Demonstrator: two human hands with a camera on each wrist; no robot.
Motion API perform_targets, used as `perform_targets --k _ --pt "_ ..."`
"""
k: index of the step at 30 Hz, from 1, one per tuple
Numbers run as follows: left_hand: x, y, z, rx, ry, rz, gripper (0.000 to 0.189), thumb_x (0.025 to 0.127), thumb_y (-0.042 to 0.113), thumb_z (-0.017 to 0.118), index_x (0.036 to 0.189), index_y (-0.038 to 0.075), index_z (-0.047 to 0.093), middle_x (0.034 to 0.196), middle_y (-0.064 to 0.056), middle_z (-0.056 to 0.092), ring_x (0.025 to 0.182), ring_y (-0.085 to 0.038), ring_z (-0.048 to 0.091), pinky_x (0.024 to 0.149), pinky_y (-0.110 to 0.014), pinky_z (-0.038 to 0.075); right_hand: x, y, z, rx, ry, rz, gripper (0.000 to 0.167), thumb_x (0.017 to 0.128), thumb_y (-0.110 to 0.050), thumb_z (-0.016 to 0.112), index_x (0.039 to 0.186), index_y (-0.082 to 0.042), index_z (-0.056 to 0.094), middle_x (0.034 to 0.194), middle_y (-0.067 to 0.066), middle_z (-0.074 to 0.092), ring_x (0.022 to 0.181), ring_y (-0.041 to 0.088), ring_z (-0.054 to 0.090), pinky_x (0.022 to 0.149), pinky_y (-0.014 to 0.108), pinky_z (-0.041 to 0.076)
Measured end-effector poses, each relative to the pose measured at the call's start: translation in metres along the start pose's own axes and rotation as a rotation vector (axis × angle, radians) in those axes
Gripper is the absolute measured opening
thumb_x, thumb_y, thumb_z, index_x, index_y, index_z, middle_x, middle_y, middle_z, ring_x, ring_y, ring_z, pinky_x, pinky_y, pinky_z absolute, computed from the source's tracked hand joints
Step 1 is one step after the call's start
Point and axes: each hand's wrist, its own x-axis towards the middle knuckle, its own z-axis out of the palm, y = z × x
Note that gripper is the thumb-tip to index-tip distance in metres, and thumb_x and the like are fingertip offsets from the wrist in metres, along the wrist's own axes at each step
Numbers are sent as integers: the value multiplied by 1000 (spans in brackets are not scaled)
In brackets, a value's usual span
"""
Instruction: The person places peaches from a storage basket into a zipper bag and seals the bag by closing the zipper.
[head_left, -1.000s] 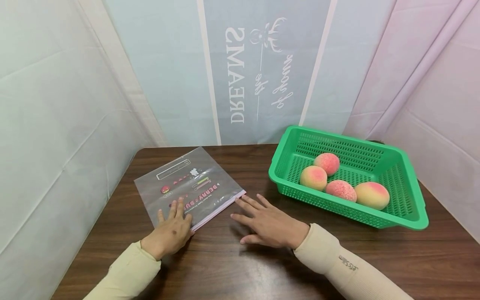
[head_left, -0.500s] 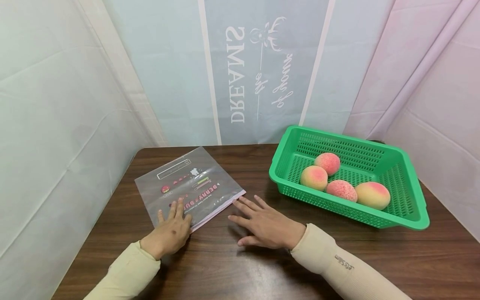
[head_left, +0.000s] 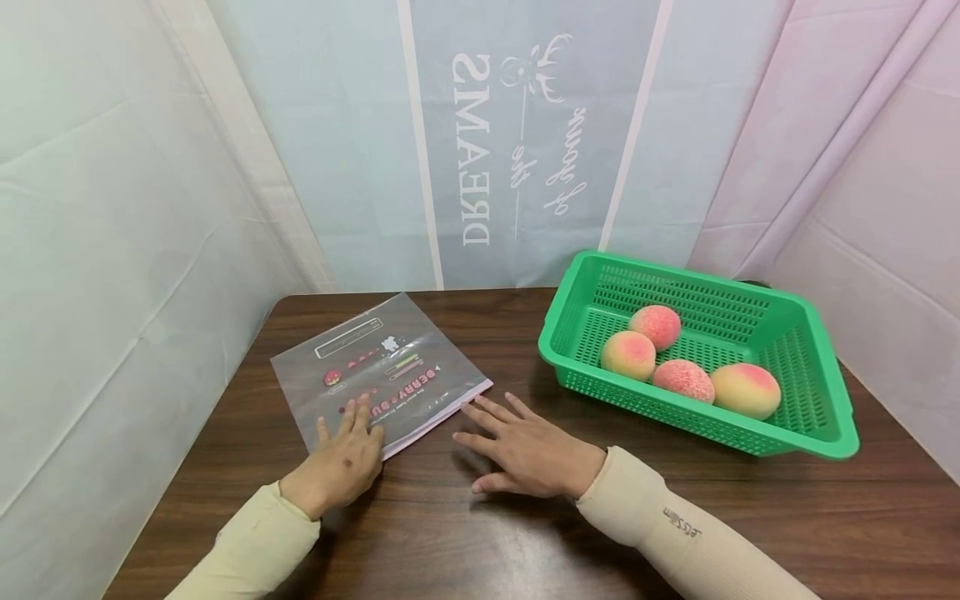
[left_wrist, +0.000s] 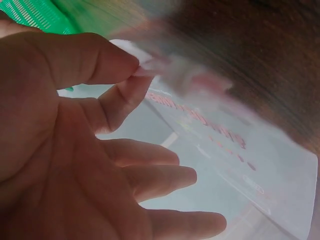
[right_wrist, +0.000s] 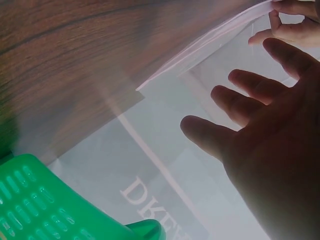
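From where I stand, the clear plastic bag with pink lettering (head_left: 390, 367) lies flat on the dark wooden table (head_left: 450, 542), its pale pink zip edge (head_left: 438, 419) facing the person, slanting away rightward. The left hand (head_left: 337, 462) pinches that edge between thumb and forefinger; the right hand (head_left: 528, 450) is spread beside it. I can't tell the long axis, one corner being covered.

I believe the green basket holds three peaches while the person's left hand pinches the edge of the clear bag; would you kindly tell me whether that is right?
Not quite: the count is wrong. The head view shows four peaches in the green basket, while the left hand pinches the edge of the clear bag, as you said.
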Motion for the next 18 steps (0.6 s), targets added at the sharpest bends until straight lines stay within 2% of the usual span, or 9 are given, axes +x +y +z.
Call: perform_targets --k 5,10,18 --pt "-1 -1 0 54 57 28 15 93 7 61 100 -6 56 143 -45 34 131 -60 37 89 -83 30 3 -2 0 32 -35 7 65 97 -57 53 149 -18 47 161 14 31 148 32 26 114 61 22" --pt "-1 -1 -1 68 99 45 18 91 7 64 101 -5 56 143 -42 38 131 -58 40 89 -82 32 6 -4 1 36 -50 10 65 97 -57 52 150 -19 46 161 12 32 148 31 26 115 61 21" --pt "-2 -4 -1 70 174 79 15 88 6 66 95 -4 56 140 -41 43 128 -57 44 88 -81 34 11 -6 2 42 -58 7 65 98 -57 52 150 -20 46 160 12 33 148 31 28 115 62 21"
